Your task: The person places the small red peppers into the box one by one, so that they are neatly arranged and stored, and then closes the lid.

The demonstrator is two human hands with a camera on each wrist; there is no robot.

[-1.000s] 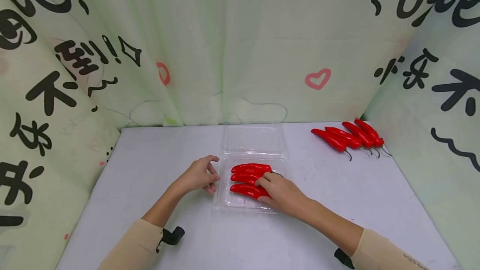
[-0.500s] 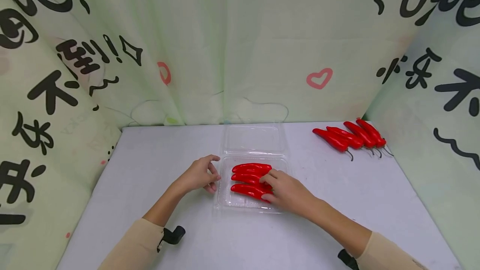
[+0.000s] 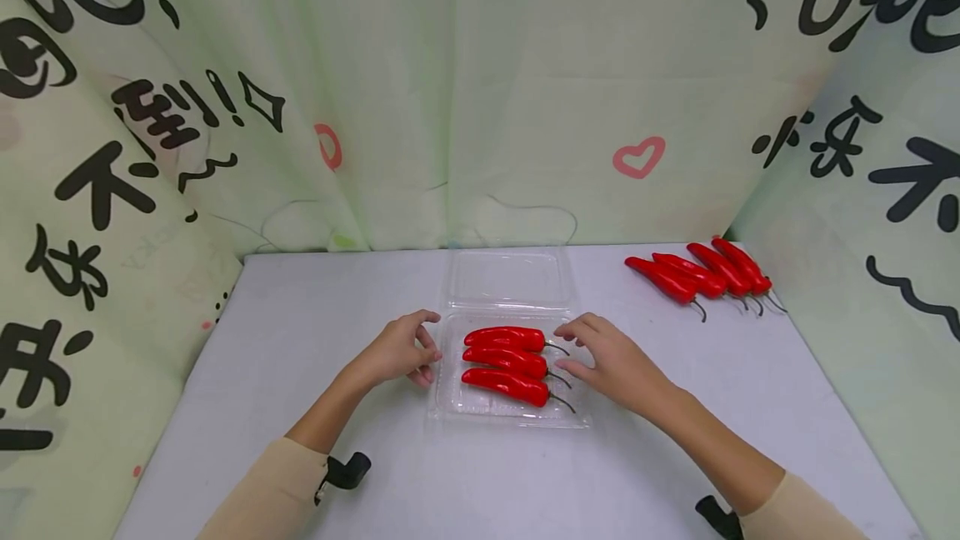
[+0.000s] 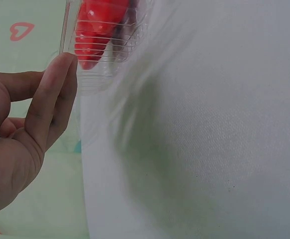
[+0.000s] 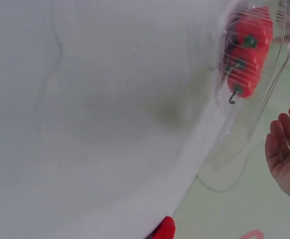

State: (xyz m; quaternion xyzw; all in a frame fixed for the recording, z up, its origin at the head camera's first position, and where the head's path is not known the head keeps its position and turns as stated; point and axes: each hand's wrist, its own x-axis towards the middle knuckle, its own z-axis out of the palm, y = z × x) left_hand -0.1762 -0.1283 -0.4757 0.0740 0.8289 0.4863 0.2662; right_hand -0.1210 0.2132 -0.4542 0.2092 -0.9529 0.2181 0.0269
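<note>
Behind your work hangs the pale green curtain (image 3: 540, 65), and in front of it stands the white table (image 3: 315, 298). On it the clear plastic box (image 3: 480, 409) sits with its lid (image 3: 510, 280) laid back, away from you. Your right hand (image 3: 615, 363) has just let go and drawn off to the box's right side; its fingers are spread, slightly bent and hold nothing. Your left hand (image 3: 399, 348) is loosely open at the left edge, fingertips against the plastic without gripping it. That release leaves three red peppers (image 3: 506, 361) lying free in the box, side by side, so their placing looks done. Four other peppers (image 3: 692, 276) lie at the table's back right corner, untouched. The thin stems (image 3: 559, 377) of the boxed three point right, toward your right hand.
</note>
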